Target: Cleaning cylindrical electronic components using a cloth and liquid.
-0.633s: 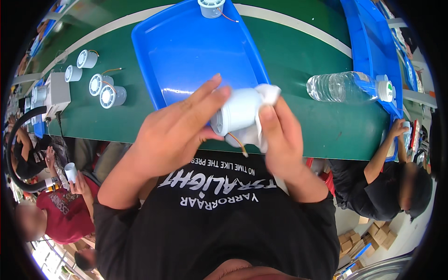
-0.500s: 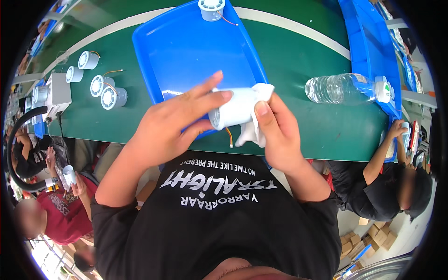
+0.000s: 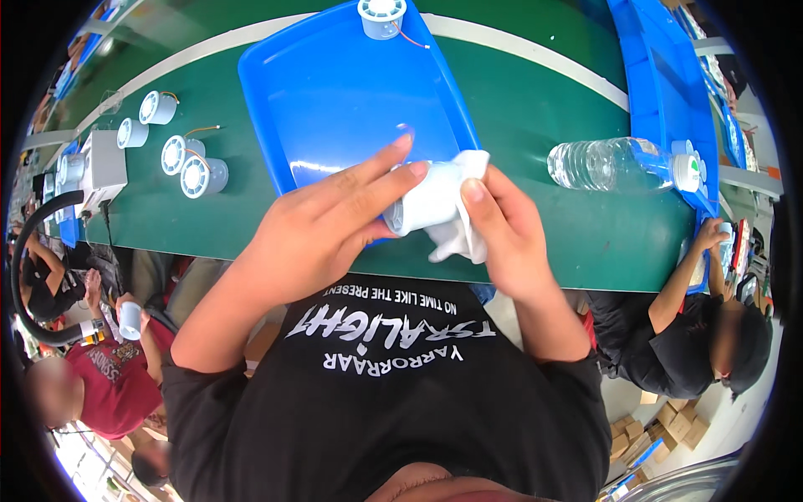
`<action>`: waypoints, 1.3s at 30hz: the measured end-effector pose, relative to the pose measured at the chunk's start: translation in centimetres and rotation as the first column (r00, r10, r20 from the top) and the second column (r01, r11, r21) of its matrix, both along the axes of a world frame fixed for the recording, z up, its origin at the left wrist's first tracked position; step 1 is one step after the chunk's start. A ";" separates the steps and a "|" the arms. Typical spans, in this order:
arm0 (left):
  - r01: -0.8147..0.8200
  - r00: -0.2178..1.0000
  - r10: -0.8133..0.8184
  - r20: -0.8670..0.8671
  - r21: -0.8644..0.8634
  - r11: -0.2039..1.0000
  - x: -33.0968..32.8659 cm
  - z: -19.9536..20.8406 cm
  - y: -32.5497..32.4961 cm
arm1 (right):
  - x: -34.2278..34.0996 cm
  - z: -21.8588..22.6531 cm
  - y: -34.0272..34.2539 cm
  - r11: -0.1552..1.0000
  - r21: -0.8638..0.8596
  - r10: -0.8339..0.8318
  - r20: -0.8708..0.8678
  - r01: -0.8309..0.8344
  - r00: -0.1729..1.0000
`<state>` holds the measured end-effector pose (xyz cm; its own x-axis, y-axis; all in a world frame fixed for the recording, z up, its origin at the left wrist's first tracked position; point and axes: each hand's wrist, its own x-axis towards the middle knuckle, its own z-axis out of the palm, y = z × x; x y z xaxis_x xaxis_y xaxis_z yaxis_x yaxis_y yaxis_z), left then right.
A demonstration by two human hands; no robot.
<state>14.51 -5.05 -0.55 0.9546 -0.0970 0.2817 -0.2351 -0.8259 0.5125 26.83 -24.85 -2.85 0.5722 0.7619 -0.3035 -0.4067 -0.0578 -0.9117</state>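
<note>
Just above the table's near edge, a white cylindrical fan unit is held tilted between my hands. My left hand grips its left end, with fingers over the top and the thumb side below. With thumb and fingers closed, my right hand pinches a white cloth against the unit's right end. Part of the cloth hangs down below the unit. Behind my hands lies a large blue tray. A similar fan unit with a thin wire sits at the tray's far end.
Several fan units lie on the green table at left, near a grey box and a black flexible hose. A clear bottle lies on its side at right, by blue bins. Co-workers sit on both sides.
The held unit has turned in my hands, and its dangling wire no longer shows. Both hands shifted slightly right. The left co-worker's white cylinder has tilted.
</note>
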 end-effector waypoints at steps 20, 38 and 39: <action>-0.033 0.998 0.038 0.044 -0.106 0.994 0.2 -0.1 0.0 | 1.8 0.2 0.1 0.999 -0.034 0.020 -0.280 -0.030 0.960; -0.032 0.968 0.166 0.188 -0.563 0.826 -1.5 -0.9 0.2 | -0.1 2.1 1.1 0.976 0.198 -0.101 0.767 -0.085 0.633; -0.025 0.958 0.178 0.224 -0.553 0.833 -1.7 -0.9 0.4 | 0.1 2.3 2.2 0.976 0.159 -0.073 0.886 -0.151 0.458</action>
<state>12.86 -4.69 -1.42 0.8366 0.2369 0.4939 -0.3508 -0.4607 0.8153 26.97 -22.64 -0.58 0.4131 0.7642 0.4953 0.6208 0.1616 -0.7672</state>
